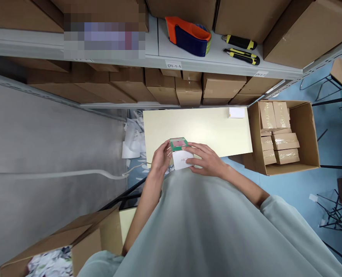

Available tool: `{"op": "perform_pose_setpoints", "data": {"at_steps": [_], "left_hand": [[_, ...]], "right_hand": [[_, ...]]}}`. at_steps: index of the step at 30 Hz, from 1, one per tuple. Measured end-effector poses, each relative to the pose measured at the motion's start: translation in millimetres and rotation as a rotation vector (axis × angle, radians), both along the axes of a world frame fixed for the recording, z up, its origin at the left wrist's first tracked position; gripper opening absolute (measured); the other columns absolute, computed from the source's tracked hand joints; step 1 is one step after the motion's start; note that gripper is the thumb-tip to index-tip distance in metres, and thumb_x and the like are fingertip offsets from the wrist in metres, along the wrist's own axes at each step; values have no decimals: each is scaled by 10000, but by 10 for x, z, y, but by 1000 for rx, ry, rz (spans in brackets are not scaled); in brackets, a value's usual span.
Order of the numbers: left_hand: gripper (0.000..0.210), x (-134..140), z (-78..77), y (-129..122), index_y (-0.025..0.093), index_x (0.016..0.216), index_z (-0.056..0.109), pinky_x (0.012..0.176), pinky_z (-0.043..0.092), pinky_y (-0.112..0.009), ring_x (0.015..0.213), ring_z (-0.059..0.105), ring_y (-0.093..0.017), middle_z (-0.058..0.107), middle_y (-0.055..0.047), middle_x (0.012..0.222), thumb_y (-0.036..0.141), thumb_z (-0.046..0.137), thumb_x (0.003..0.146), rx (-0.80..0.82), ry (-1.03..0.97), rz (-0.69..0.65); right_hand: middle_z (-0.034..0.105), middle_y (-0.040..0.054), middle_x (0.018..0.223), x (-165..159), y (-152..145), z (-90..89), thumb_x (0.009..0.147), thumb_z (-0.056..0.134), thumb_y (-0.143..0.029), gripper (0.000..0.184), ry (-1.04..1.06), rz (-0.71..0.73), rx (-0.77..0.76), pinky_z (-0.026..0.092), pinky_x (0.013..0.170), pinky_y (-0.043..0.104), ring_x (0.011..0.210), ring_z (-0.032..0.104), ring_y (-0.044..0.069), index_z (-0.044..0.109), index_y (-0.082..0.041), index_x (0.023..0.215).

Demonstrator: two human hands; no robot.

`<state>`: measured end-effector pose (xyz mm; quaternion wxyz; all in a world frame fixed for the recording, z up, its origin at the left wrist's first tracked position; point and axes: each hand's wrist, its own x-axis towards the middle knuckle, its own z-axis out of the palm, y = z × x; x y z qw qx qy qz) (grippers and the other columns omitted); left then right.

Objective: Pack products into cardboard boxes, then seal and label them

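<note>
Between my hands, close to my body at the table's near edge, is a small box (183,160) with a white side and a green and pink top. My left hand (161,157) grips it from the left, fingers curled at its edge. From the right, my right hand (204,159) has its fingers across the box, some on the green end and some on the white face. Faint reddish print shows on the white face. A small white box (236,112) lies at the far right of the cream table (200,127).
A carton (306,134) of taped brown boxes stands right of the table. Ahead, a shelf (156,60) carries brown boxes, a tape dispenser (190,36) and two utility knives (242,50). An open carton (87,242) of crumpled material is at lower left; a cable (101,173) runs along the wall.
</note>
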<state>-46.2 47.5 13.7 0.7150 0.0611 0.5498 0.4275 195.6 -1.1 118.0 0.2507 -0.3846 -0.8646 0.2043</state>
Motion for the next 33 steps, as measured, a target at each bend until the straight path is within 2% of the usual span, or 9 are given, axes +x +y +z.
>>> {"op": "perform_pose_setpoints", "data": {"at_steps": [4,7,12,14,17,20,24,29,33], "left_hand": [[317,-96,51,42,206,990,786,711,510,-215,777,677,-124,796,-18,964,346,903,732,11,144,89],[355,-142,130,43,217,1027,802,713,502,-213,794,662,-120,783,-29,993,386,897,730,28,189,43],[571,-159,252,-27,258,1232,802,702,489,-208,808,655,-124,745,-23,993,550,902,752,66,290,-74],[679,-185,262,-69,247,1276,795,681,490,-216,786,655,-137,728,-24,940,690,873,768,73,317,-108],[793,-273,246,-132,183,1134,823,637,507,-251,742,669,-172,723,-50,848,884,784,763,61,274,-215],[801,-367,256,-196,164,944,815,565,497,-286,629,652,-190,732,-87,756,940,754,754,-12,167,-412],[774,-373,362,-282,154,850,795,526,501,-290,569,653,-183,794,-145,832,920,792,743,-62,77,-585],[668,-307,497,-335,181,778,799,513,526,-287,545,643,-181,775,-101,749,826,922,658,36,213,-628],[594,-353,481,-299,200,839,849,483,522,-264,542,641,-161,811,-83,830,737,985,625,47,232,-575]], "right_hand": [[704,81,1574,9,-63,-86,1052,674,-209,163,-17,-10,-9,599,1193,481,1577,565,259,764,-290,1161],[738,59,1519,13,-66,-120,1066,665,-272,124,61,-44,-85,637,1166,478,1514,623,248,762,-318,1127],[748,78,1480,1,54,-95,1013,759,-421,115,246,-83,-214,593,1199,630,1474,631,336,739,-339,1091],[719,114,1510,-20,151,-84,995,778,-463,200,318,-179,-246,559,1205,664,1451,630,364,721,-326,1129],[706,146,1483,-44,360,-148,1002,741,-523,287,461,-422,-324,604,1110,577,1385,642,352,696,-306,1184],[738,100,1300,-23,629,-356,986,705,-581,327,620,-655,-527,639,877,393,1167,693,280,692,-290,1135],[696,19,966,51,919,-744,886,769,-541,314,735,-845,-889,556,664,260,864,636,178,697,-247,968],[620,-13,840,84,971,-1111,852,838,-440,275,778,-989,-1311,476,519,190,693,543,121,698,-221,943],[598,-2,814,-1,876,-1306,895,843,-426,285,776,-1033,-1528,481,475,192,636,536,122,682,-207,980]]}}
